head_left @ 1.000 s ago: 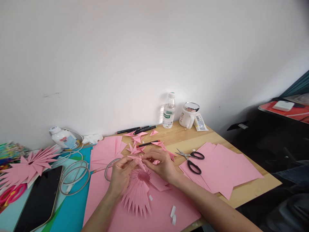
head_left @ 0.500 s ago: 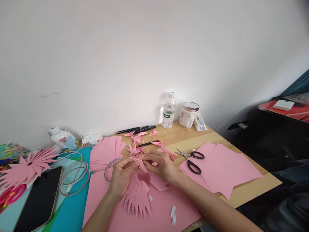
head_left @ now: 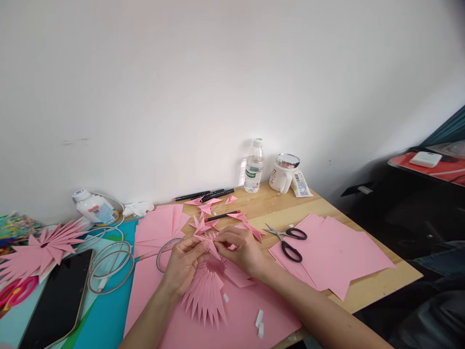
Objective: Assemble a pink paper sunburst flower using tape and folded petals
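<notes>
Between my two hands is a small folded pink paper piece (head_left: 212, 246), pinched from both sides. My left hand (head_left: 184, 261) grips its left part with thumb and fingers. On its right part, the fingertips of my right hand (head_left: 242, 247) are closed. Just below them lies a pink pleated paper fan ring (head_left: 207, 300), its pointed folds spread toward me and to the right. The ring's far part is hidden behind my hands. Under it is a large pink paper sheet (head_left: 167, 320).
Black-handled scissors (head_left: 292, 242) lie beside pink sheets (head_left: 337, 252) on the right. Folded pink scraps (head_left: 207, 208) and markers (head_left: 218, 195) sit behind my hands. A water bottle (head_left: 254, 167) and mug (head_left: 283, 174) stand at the wall. A phone (head_left: 58, 300) and coiled cable (head_left: 111, 266) are left.
My hands keep their pinch on the folded paper piece with almost no movement. The view has shifted very slightly; the things on the table stay put.
</notes>
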